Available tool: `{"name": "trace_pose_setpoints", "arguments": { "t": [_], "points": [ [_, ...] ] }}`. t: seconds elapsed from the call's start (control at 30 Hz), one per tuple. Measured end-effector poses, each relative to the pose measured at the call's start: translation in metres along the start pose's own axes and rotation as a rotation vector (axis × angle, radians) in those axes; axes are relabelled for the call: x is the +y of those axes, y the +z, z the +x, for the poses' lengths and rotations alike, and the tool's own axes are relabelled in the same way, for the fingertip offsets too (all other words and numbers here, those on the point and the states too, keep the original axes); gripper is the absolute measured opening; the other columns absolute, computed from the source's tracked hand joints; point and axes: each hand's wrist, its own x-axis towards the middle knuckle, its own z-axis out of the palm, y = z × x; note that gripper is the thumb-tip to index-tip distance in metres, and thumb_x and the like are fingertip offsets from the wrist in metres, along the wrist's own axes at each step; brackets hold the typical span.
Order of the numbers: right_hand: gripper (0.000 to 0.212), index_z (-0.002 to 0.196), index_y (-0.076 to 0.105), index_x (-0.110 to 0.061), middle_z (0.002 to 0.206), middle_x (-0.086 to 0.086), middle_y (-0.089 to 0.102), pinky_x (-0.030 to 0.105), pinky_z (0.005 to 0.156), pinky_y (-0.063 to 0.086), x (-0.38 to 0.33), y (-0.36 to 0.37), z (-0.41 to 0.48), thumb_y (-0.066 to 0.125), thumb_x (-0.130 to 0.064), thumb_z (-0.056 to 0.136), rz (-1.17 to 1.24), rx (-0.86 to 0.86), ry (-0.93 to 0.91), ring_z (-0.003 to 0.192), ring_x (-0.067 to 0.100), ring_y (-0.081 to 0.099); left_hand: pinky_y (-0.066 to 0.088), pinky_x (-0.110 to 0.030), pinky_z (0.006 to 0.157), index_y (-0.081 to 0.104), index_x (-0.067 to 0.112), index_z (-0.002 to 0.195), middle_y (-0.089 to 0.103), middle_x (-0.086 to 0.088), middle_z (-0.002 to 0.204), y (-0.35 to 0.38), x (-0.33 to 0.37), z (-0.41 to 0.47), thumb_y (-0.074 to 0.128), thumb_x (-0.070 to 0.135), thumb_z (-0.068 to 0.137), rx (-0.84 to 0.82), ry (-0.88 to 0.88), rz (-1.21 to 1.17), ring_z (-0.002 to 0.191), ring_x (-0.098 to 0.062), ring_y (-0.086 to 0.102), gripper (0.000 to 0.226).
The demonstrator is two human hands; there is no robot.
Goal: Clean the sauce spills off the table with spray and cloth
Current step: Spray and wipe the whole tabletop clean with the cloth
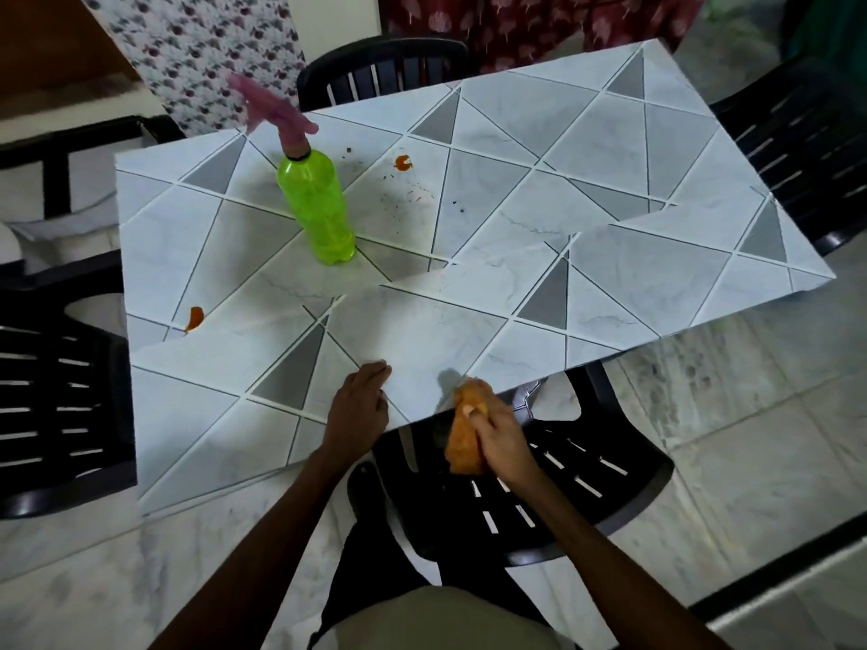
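A table (586, 147) with a pale geometric triangle cover fills the view. On its left half stands a green spray bottle (319, 208) with a pink trigger head. An orange sauce blob (402, 162) lies right of the bottle, with small specks around it. Another sauce smear (194, 318) sits near the table's left edge. My left hand (359, 403) rests on the near table edge, fingers relaxed. My right hand (492, 431) grips an orange cloth (462, 443) just off the near edge, above a chair seat.
Black plastic chairs stand around the table: one under my right hand (563, 485), one at the left (56, 415), one at the far side (384, 72), one at the right (797, 147). The floor is pale marble tile.
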Motion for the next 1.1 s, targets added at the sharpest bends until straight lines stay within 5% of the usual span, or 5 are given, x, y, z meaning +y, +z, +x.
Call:
{"name": "trace_pose_setpoints", "arguments": {
  "t": [0.1, 0.3, 0.63, 0.77, 1.1],
  "points": [
    [0.037, 0.109, 0.066, 0.000, 0.099, 0.018, 0.071, 0.034, 0.092, 0.052, -0.028, -0.012, 0.007, 0.059, -0.032, 0.095, 0.629, -0.016, 0.439, 0.093, 0.027, 0.065, 0.045, -0.036, 0.102, 0.064, 0.007, 0.125, 0.060, -0.008, 0.131, -0.009, 0.010, 0.010, 0.048, 0.014, 0.092, 0.013, -0.075, -0.160, 0.117, -0.028, 0.058, 0.037],
    [0.057, 0.139, 0.051, 0.005, 0.139, 0.029, 0.056, 0.055, 0.109, 0.045, -0.067, 0.016, 0.019, 0.051, -0.038, 0.101, 1.023, -0.064, 0.402, 0.127, 0.042, 0.057, 0.045, -0.021, 0.095, 0.067, 0.020, 0.115, 0.067, 0.009, 0.114, -0.051, 0.027, 0.029, 0.063, 0.019, 0.095, -0.150, -0.142, -0.700, 0.107, 0.000, 0.060, 0.020],
    [0.079, 0.119, 0.072, -0.003, 0.136, 0.025, 0.059, 0.056, 0.118, 0.030, -0.118, 0.078, 0.032, 0.039, -0.071, 0.095, 1.115, -0.141, 0.434, 0.129, 0.040, 0.054, 0.042, -0.009, 0.067, 0.065, 0.014, 0.088, 0.066, 0.006, 0.081, -0.118, -0.026, 0.061, 0.071, 0.018, 0.089, -0.263, 0.011, -0.623, 0.070, 0.009, 0.057, 0.008],
    [0.095, 0.139, 0.056, 0.000, 0.145, 0.028, 0.050, 0.059, 0.106, 0.045, -0.124, 0.081, 0.026, 0.035, -0.079, 0.090, 1.168, -0.088, 0.407, 0.133, 0.044, 0.051, 0.044, -0.018, 0.072, 0.061, 0.017, 0.088, 0.065, 0.007, 0.083, -0.123, -0.033, 0.068, 0.065, 0.024, 0.094, -0.365, 0.063, -0.589, 0.079, -0.006, 0.058, 0.011],
    [0.106, 0.136, 0.057, 0.002, 0.139, 0.030, 0.056, 0.059, 0.099, 0.049, -0.122, 0.039, 0.018, 0.033, -0.086, 0.083, 1.142, 0.031, 0.444, 0.126, 0.045, 0.057, 0.051, -0.031, 0.087, 0.073, 0.019, 0.103, 0.075, 0.001, 0.099, -0.111, 0.010, 0.081, 0.064, 0.054, 0.082, -0.574, 0.118, -0.662, 0.100, -0.016, 0.068, 0.042]
  ]
}}
